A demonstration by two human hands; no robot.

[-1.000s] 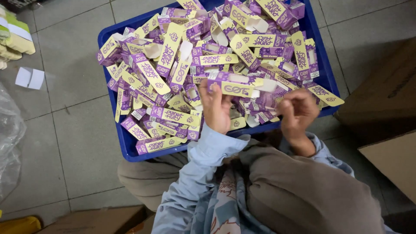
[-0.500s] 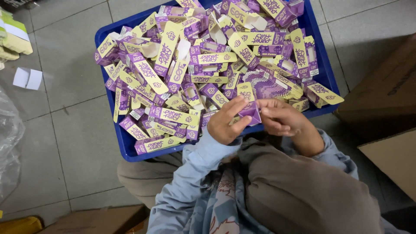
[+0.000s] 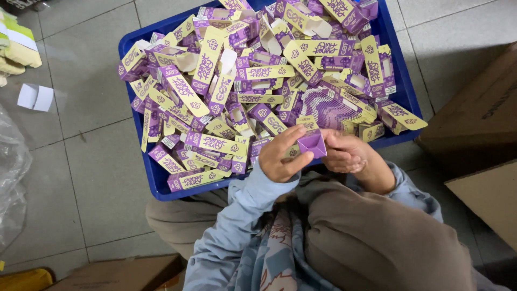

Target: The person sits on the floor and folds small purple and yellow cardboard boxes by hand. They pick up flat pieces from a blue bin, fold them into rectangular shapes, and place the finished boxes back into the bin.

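Over the blue crate's (image 3: 141, 178) near rim, small purple carton (image 3: 312, 143) between both hands, left hand (image 3: 281, 156) and right hand (image 3: 344, 153) pinching its ends

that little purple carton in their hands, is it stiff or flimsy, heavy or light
The purple carton is probably flimsy: the hands, left hand and right hand, pinch it by its folded flaps. Likely very light, since it looks like thin, hollow card. Its flat faces make rolling unlikely; similar cartons lie heaped in the blue crate.

carton (image 3: 312, 143): glossy purple card | crate (image 3: 141, 161): smooth blue plastic | floor (image 3: 81, 178): matt tile
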